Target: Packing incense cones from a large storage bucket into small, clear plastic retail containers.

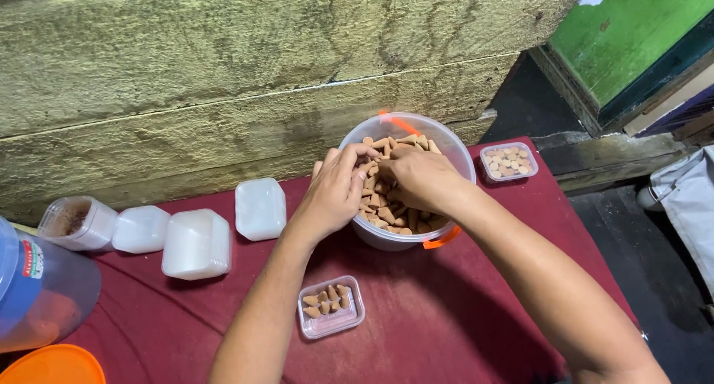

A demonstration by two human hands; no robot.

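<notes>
Both hands are down in a round clear plastic bucket (454,150) filled with small tan cone-shaped pieces (387,202). The left hand (336,191) comes in over the near-left rim with its fingers curled together onto the heap, and the right hand (422,177) lies across the middle of the heap with its fingers bent down and bunched among the cones; whether either hand has pieces pinched in it cannot be told, since the fingertips are buried. The cones in the bucket lie jumbled, their long axes and tips pointing every which way, some flat and some tipped up. The bucket has an orange handle (440,240) showing at its near-right rim and again at its far rim. It stands on a table covered with a dark red cloth (446,310), pushed against a rough, yellowish plank wall (223,72). Just in front of the bucket, between the two forearms, sits a small clear rectangular tray (331,307) holding a handful of cones lying mostly on their sides with tips toward the wall. Just right of the bucket is a second small clear tray (509,162), packed full with cones that seem to stand on end. Left of the bucket lies a row of three white closed boxes (260,208), then a clear container with brown powder (76,222). Farther left, at the table's edge, are a large clear jar with a blue part (37,291) and an orange lid (52,365). Right of the bucket, beyond the table, the floor is dark and a green painted panel (632,34) stands.
</notes>
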